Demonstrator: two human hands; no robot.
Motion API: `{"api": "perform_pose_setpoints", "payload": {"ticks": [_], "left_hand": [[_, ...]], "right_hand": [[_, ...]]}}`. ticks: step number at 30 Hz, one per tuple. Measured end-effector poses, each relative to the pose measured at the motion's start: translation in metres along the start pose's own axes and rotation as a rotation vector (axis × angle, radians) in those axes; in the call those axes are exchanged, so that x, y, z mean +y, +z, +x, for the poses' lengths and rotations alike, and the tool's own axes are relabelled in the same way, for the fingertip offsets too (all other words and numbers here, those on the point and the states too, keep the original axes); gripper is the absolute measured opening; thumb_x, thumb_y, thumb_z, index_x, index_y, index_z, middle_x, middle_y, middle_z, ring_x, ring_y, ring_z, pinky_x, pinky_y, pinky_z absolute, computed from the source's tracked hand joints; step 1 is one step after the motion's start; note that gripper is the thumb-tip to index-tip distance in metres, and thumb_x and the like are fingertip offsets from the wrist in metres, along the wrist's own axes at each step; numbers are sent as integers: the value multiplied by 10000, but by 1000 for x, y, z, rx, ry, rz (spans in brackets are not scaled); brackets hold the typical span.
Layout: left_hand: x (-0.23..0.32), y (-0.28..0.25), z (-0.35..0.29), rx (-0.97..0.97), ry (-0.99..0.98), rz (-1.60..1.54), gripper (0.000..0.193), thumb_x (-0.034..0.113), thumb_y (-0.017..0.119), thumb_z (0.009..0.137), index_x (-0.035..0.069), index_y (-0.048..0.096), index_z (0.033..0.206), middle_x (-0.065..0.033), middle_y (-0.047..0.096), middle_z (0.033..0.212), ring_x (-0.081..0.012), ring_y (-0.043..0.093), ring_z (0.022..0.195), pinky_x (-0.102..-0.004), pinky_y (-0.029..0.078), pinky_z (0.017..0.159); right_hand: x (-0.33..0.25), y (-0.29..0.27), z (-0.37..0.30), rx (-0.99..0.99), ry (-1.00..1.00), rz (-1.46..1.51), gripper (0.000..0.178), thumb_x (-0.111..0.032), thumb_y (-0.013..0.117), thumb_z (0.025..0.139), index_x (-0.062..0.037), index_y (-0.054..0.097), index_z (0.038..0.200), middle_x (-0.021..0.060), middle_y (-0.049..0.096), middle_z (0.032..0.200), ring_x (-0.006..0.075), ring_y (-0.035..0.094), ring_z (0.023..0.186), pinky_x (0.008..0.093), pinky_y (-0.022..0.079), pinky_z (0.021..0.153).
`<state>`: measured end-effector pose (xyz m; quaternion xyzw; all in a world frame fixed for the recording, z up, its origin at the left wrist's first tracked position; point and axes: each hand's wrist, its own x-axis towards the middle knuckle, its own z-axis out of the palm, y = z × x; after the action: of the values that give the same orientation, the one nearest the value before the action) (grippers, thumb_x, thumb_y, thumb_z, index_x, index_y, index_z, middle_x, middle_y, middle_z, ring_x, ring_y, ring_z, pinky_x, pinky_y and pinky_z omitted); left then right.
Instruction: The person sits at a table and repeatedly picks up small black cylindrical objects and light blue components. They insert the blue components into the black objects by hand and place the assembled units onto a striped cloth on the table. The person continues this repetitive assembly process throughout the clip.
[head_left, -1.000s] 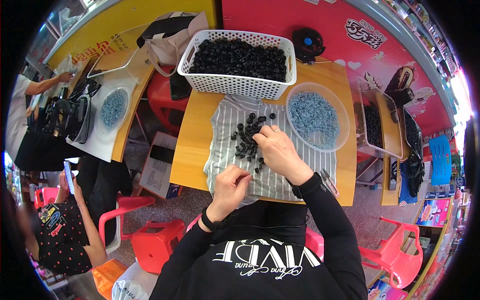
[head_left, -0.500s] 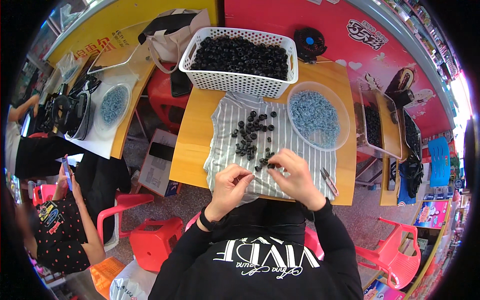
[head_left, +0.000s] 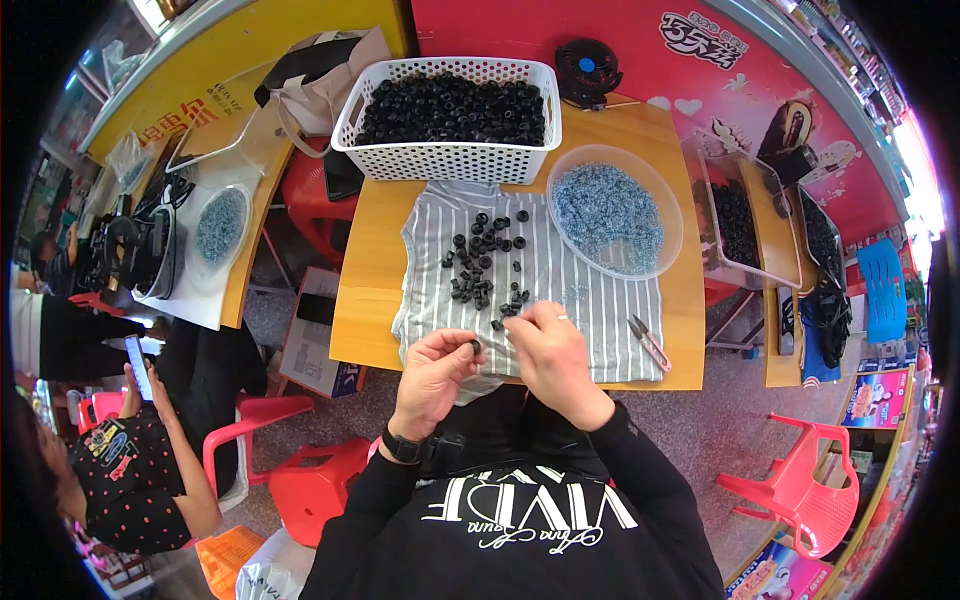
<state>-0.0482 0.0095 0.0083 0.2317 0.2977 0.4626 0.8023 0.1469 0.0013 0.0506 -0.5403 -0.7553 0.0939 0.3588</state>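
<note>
My left hand (head_left: pixel 436 378) pinches a small black ring-shaped part (head_left: pixel 475 346) between thumb and fingertips, just off the near edge of the cloth. To its right, my right hand (head_left: pixel 553 355) has its fingers pressed together over the nearest loose parts; whatever is between its fingertips is too small to make out. A scattered pile of small black parts (head_left: pixel 484 250) lies on a grey-and-white striped cloth (head_left: pixel 425 235). Beyond the cloth stands a white perforated basket (head_left: pixel 450 163) full of similar black parts. At the right, a clear round tub (head_left: pixel 672 235) holds many small bluish translucent pieces.
Small thread snips (head_left: pixel 650 343) lie at the cloth's right edge on the wooden table (head_left: pixel 360 300). A black fan (head_left: pixel 587 70) sits behind the basket. A seated person with a phone (head_left: pixel 137 367) is at the left. Red plastic chairs (head_left: pixel 800 480) stand around.
My left hand now shows a black ring-shaped part at its fingertips. The right hand has shifted left and its fingers have closed in. The whole view has shifted slightly.
</note>
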Motion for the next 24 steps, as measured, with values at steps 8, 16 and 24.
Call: {"api": "perform_pose_setpoints", "payload": {"ticks": [8, 16, 24], "left_hand": [[6, 4, -1, 126, 162, 408, 170, -3, 665, 913, -21, 672, 1082, -58, 692, 935, -106, 647, 806, -211, 485, 697], [-3, 23, 15, 89, 443, 881, 166, -29, 690, 847, -16, 690, 1013, -49, 664, 858, -109, 591, 713, -232, 456, 641], [-23, 31, 29, 71, 465, 1022, 140, -47, 675, 842, -34, 681, 981, -50, 615, 821, -96, 583, 699, -238, 463, 632]], "right_hand": [[-4, 21, 13, -194, -93, -303, 136, -88, 632, 691, -39, 621, 817, 129, 520, 900, 308, 544, 893, 395, 452, 707], [0, 5, -11, -13, -114, -140, 97, -59, 622, 687, -61, 549, 750, 103, 513, 808, 286, 553, 785, 378, 456, 658], [39, -20, -43, 90, 159, -71, 117, 20, 659, 744, -32, 576, 807, 123, 532, 817, 337, 565, 805, 438, 454, 658]]}}
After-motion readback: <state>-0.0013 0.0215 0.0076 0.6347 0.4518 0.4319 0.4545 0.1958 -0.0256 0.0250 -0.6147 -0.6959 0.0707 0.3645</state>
